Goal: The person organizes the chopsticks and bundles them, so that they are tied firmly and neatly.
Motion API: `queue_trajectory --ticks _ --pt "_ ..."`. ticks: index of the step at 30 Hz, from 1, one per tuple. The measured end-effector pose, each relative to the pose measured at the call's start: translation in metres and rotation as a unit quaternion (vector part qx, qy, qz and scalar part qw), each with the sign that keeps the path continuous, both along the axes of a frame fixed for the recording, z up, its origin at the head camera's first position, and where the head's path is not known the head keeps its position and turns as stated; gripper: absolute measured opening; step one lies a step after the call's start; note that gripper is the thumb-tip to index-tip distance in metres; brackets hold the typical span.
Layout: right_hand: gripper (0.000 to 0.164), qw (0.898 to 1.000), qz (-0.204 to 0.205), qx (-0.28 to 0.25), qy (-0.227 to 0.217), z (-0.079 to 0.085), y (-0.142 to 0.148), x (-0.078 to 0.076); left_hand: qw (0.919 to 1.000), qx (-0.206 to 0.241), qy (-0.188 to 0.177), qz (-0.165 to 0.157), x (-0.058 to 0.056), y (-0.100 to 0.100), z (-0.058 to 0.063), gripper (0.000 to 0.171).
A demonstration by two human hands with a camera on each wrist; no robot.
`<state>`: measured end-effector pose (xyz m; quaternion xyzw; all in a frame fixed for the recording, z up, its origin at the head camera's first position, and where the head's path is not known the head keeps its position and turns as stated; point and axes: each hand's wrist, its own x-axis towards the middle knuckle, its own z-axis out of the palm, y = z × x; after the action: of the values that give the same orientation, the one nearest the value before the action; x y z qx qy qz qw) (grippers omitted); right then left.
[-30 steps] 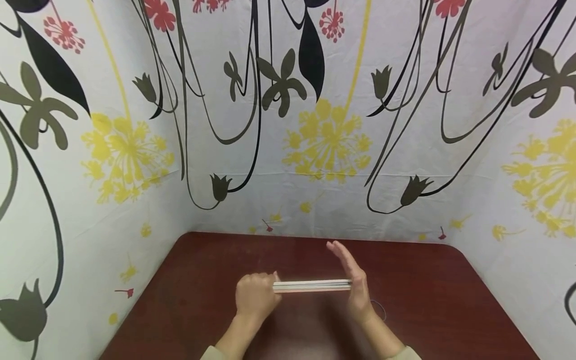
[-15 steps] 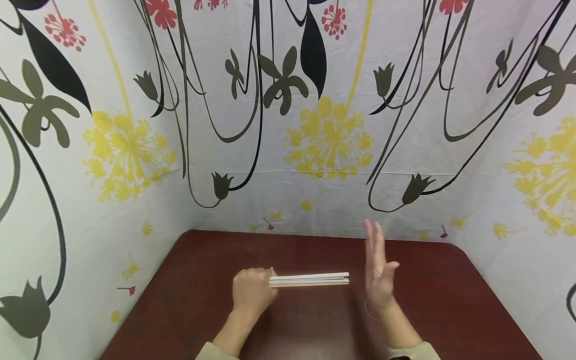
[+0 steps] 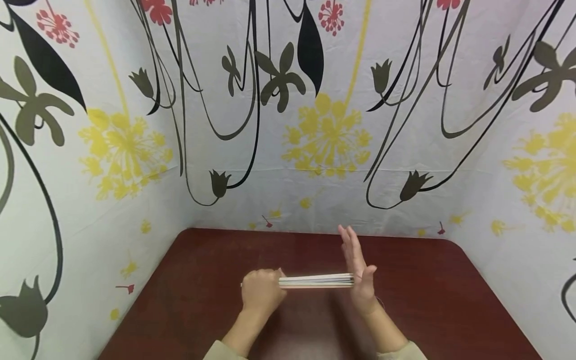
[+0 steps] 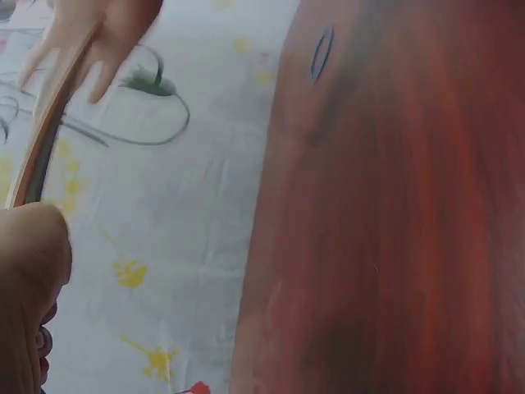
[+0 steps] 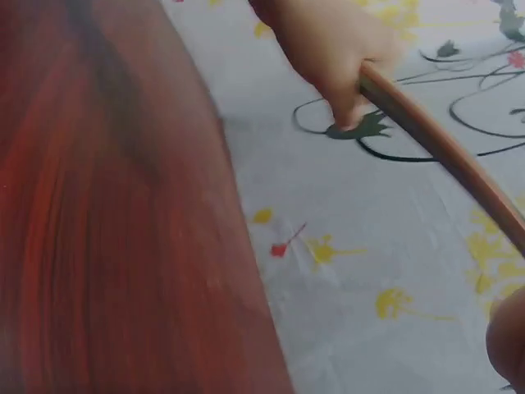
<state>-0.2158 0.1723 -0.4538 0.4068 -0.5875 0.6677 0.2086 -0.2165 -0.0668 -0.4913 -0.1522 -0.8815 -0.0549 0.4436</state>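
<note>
In the head view my left hand (image 3: 262,292) grips a bundle of thin straight sticks (image 3: 316,281), held level above the table. The sticks show white, grey and tan along their sides. A small tip pokes out on the far side of the left fist. My right hand (image 3: 357,272) stands upright with straight fingers, its palm right at the bundle's right-hand ends. The left wrist view shows the bundle (image 4: 51,131) running from the left fist (image 4: 31,254) to the spread right hand (image 4: 102,33). In the right wrist view the left hand (image 5: 332,53) wraps one end.
The dark red-brown table (image 3: 202,260) lies under both hands. A thin blue loop (image 4: 322,54), like a rubber band, lies on it near the right wrist. White cloth (image 3: 288,210) printed with flowers hangs behind and at both sides.
My right hand was at the bundle's end, drew away to the right, and is now back against it. The left hand keeps its grip, having shifted slightly right.
</note>
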Motion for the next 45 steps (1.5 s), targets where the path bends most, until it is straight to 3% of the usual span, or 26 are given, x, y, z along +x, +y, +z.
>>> queue_trajectory --ticks 7,10,12,14,17,21,23,25,27,31,34,36,39,45 --pt "0.076 0.999 -0.018 0.022 -0.027 -0.011 0.004 -0.003 0.9998 -0.001 0.018 0.000 -0.002 -0.006 0.002 0.036" --pt "0.057 0.993 -0.092 0.065 -0.039 -0.018 0.016 -0.006 0.9997 -0.005 0.026 -0.001 -0.005 -0.014 0.004 0.036" --pt "0.040 0.977 -0.169 0.118 -0.057 -0.024 0.028 -0.008 0.9996 -0.006 0.028 -0.003 -0.006 -0.019 0.004 0.037" --pt "0.027 0.950 -0.235 0.189 -0.077 -0.030 0.041 -0.011 0.9996 -0.006 0.028 -0.004 -0.008 -0.025 0.002 0.038" --pt "0.018 0.897 -0.286 0.324 -0.094 -0.040 0.061 -0.015 0.9994 -0.005 0.033 -0.006 -0.010 -0.031 0.000 0.039" --pt "0.022 0.811 -0.290 0.490 -0.133 -0.052 0.083 -0.016 0.9987 -0.002 0.050 -0.011 -0.012 -0.034 -0.002 0.041" --pt "0.024 0.772 -0.277 0.543 -0.178 -0.056 0.091 -0.015 0.9982 -0.001 0.058 -0.012 -0.013 -0.035 -0.001 0.043" --pt "0.024 0.747 -0.267 0.569 -0.219 -0.060 0.096 -0.014 0.9982 -0.002 0.058 -0.011 -0.013 -0.035 -0.001 0.044" --pt "0.025 0.734 -0.262 0.575 -0.247 -0.063 0.099 -0.013 0.9985 -0.004 0.053 -0.007 -0.013 -0.035 -0.002 0.044" --pt "0.026 0.735 -0.260 0.572 -0.257 -0.070 0.102 -0.013 0.9992 -0.006 0.039 -0.002 -0.012 -0.035 -0.003 0.044" --pt "0.020 0.748 -0.246 0.564 -0.250 -0.072 0.101 -0.012 0.9995 -0.008 0.031 -0.003 -0.012 -0.034 -0.005 0.045" --pt "0.017 0.766 -0.242 0.548 -0.234 -0.071 0.099 -0.010 0.9996 -0.010 0.025 -0.006 -0.012 -0.033 -0.007 0.045" --pt "0.016 0.804 -0.249 0.501 -0.201 -0.061 0.091 -0.009 0.9997 -0.014 0.015 -0.012 -0.012 -0.030 -0.008 0.046" --pt "0.009 0.875 -0.259 0.367 -0.182 -0.020 0.063 -0.005 0.9998 -0.016 0.007 -0.012 -0.012 -0.027 -0.004 0.047"
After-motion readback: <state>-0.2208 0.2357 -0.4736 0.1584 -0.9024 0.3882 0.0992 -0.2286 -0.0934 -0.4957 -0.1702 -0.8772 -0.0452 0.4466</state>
